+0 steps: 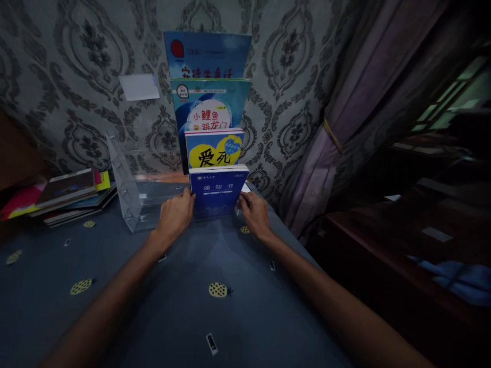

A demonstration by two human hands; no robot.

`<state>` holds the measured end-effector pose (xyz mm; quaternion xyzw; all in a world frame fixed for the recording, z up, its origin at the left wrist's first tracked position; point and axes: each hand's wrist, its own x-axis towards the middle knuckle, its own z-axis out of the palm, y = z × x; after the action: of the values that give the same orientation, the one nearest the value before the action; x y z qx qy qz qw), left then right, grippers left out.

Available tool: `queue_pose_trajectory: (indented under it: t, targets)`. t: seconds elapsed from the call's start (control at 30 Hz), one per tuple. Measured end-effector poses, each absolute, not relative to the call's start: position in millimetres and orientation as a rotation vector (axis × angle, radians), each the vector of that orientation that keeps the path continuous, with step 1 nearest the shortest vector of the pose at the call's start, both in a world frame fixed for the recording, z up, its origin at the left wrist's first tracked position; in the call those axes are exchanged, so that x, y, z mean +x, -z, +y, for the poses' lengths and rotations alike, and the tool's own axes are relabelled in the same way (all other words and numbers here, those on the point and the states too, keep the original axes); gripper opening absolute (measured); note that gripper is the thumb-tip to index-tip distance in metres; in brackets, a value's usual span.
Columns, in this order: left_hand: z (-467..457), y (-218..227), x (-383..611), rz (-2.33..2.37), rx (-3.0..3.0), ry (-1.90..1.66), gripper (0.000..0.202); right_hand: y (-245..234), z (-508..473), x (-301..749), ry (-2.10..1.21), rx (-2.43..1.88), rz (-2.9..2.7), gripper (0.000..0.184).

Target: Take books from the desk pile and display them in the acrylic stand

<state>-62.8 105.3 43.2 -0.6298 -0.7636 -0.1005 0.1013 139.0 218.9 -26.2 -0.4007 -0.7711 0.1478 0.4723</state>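
A dark blue booklet [218, 197] with white lettering stands upright in the lowest front tier of a clear plastic tiered rack [132, 204]. My left hand [174, 212] is closed at its left edge, and my right hand [253, 210] pinches its right edge; the fingertips behind the cover are hidden. Behind it rise a blue-and-yellow book [215, 151], then a teal picture book [210, 105], and highest at the back a blue book [209, 53]. Each one partly covers the one behind it.
Several books and papers lie in a loose pile [72, 191] on the left. A pineapple-print cloth [184, 306] covers the tabletop. Patterned wallpaper [291, 61] backs the rack, and a tied curtain [326, 138] hangs to the right beside a dark lower surface.
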Motion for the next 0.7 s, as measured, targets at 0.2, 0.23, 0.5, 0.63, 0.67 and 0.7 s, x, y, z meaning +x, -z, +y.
queue_pose_trajectory:
  t: [0.2, 0.23, 0.5, 0.63, 0.67, 0.7]
  targets:
    - [104.2, -45.3, -60.2, -2.263, -1.859, 0.289, 0.037, 28.9, 219.1, 138.4, -0.397, -0.990, -1.886, 0.033]
    - [104.1, -45.8, -59.7, -2.272, -1.851, 0.275, 0.037, 29.1, 219.2, 138.4, -0.400, -0.991, -1.886, 0.033]
    - [103.5, -46.0, -60.9, -2.267, -1.837, 0.268, 0.036, 27.9, 218.9, 139.0, -0.396, -0.999, -1.891, 0.030]
    - [101.0, -47.7, -64.1, -2.251, -1.865, 0.273, 0.039, 30.2, 218.3, 141.0, -0.447, -0.984, -1.871, 0.031]
    - [100.5, -48.2, -64.7, -2.248, -1.873, 0.280, 0.040, 31.1, 218.3, 141.4, -0.463, -0.982, -1.861, 0.031]
    - [100.1, -48.7, -65.1, -2.247, -1.879, 0.290, 0.041, 32.0, 218.2, 141.8, -0.473, -0.983, -1.853, 0.032]
